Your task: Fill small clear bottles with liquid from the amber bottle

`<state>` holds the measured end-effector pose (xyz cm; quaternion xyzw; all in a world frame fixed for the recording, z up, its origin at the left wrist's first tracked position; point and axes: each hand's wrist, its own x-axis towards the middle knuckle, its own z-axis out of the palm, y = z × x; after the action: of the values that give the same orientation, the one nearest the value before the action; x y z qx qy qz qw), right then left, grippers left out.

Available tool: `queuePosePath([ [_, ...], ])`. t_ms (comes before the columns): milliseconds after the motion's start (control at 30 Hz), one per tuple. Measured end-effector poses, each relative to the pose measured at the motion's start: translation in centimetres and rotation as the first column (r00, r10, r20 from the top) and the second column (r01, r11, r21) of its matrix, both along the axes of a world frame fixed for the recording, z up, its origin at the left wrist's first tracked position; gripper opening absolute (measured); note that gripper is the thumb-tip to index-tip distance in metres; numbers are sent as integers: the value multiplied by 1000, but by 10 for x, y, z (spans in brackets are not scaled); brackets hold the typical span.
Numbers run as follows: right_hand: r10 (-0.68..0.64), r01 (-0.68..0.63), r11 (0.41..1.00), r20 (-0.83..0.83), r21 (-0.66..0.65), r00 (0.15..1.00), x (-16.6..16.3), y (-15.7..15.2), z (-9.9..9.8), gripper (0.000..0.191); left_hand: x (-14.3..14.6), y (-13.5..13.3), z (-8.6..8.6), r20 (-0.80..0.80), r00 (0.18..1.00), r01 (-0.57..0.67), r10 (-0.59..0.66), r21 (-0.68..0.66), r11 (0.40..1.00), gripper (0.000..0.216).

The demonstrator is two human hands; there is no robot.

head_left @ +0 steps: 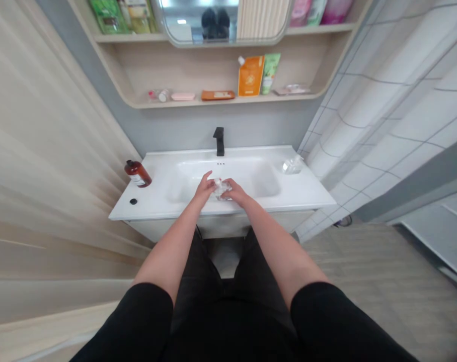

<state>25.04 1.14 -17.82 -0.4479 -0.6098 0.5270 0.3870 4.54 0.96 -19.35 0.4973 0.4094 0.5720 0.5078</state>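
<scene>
Over the front of the white sink point(264, 186), a small clear bottle point(223, 190) with a whitish top is held between my two hands. My right hand point(234, 191) wraps round it from the right. On the left side, my left hand point(205, 188) has its fingertips against the bottle near its top, with one finger raised off it. The bottle's exact shape and its lower part are partly hidden by my fingers and blurred. Behind the basin rises a black faucet point(219, 142).
A brown bottle with a black cap point(138, 174) and a small black round piece point(133, 201) sit at the counter's left. Another clear container point(292, 165) is at the right. Above, a shelf point(168, 104) holds an orange pouch point(250, 75) and a green tube point(270, 73).
</scene>
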Motion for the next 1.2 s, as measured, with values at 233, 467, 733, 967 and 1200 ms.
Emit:
queuePosePath([
  [233, 6, -6, 1000, -9, 6, 1000, 1, 0, 0, 60, 0, 0, -3, -13, 1000, -1, 1, -1, 1000, 103],
  [467, -4, 3, 1000, 23, 5, 1000, 1, 1, -2, 62, -1, 4, -5, -61, 998, 3, -1, 41, 999, 110],
  [733, 7, -8, 1000, 23, 27, 1000, 1, 3, -4, 62, 1, 3, -4, -62, 998, 6, -3, 42, 999, 111],
  [967, 3, -4, 1000, 18, 15, 1000, 1, 2, -4, 63, -3, 0, -1, 5, 999, 46, -46, 33, 998, 98],
  [1200, 24, -25, 1000, 24, 14, 999, 1, -1, -1, 66, 5, -2, 4, -162, 985, -44, 55, 70, 997, 58],
])
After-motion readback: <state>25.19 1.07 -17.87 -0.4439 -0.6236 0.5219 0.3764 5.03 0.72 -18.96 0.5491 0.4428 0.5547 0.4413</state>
